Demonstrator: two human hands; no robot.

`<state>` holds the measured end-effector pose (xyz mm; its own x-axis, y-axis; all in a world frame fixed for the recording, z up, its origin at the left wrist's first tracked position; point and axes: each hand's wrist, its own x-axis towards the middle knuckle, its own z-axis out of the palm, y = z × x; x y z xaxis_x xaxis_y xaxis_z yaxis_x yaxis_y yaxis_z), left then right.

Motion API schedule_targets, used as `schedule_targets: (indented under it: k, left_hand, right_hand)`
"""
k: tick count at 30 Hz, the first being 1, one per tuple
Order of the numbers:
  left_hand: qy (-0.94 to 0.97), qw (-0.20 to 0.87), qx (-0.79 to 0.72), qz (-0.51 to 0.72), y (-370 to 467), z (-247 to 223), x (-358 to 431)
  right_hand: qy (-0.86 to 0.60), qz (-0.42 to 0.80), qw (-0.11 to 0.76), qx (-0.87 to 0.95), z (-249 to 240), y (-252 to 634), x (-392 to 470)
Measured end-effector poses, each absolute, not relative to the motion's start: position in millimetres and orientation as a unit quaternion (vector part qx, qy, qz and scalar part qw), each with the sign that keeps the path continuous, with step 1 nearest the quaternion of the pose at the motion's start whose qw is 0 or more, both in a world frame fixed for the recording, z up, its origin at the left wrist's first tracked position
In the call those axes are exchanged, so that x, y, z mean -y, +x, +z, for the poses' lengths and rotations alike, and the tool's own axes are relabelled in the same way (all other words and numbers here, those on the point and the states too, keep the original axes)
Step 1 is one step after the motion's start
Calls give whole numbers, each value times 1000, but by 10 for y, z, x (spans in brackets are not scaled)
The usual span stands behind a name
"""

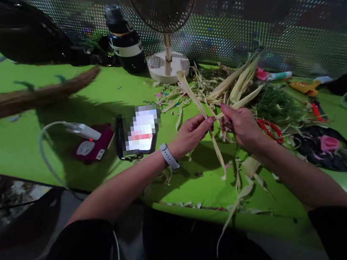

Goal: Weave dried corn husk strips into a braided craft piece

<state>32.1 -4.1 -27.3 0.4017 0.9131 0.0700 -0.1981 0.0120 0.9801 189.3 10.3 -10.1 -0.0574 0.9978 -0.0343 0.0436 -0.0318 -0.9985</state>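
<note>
Over the green table (180, 184), my left hand (193, 133) pinches a long, pale dried husk strip (192, 95) whose ends stick out above and below the fingers. My right hand (238, 123) is closed on another husk strip (248, 99), just right of the left fingertips. The two strips cross between the hands. Behind them lies a pile of dried husks (222, 87). Loose husk pieces (237, 200) lie below the hands and hang over the table's front edge.
A lit phone (143, 129) and a cabled power bank (94, 147) lie left. A fan (168, 66) and a dark bottle (126, 46) stand behind. On the right are red-handled scissors (269, 130), green sprigs (277, 103), a yellow tool (304, 87) and a black tray (314, 156).
</note>
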Motion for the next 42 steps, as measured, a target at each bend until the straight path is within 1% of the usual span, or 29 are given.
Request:
schedule_targets:
  k: [4,8,14,19,21,26,28,42]
  left_hand:
    - [538,635,-320,452,336,-287,74]
    - [542,658,-297,430,330,-263,67]
    - [603,606,-298,424,287,-234,31]
    - [593,593,-306,450,284,-252,56]
    - [568,625,-300,443,277,-260,44]
    - [446,771,-242,386,221,-264,-38]
    - [417,796,-229,374,209,-256,-51]
    - [457,814,-228,278,178,-172,-15]
  right_hand:
    - [-502,518,466,513,-122,1904,-102]
    - [-506,548,453,489,-122,1901,-88]
    - [-505,547,477,466,-88,1884,-71]
    - [-508,539,480,470,-69,1876,-65]
    - [-510,540,478,468,-67,1881,-77]
    - [-497,578,466,450,-72,1929,-151]
    - [-495,585,467,441,-73,1945,-173]
    - [-467,587,464,472,-24,1901,-100]
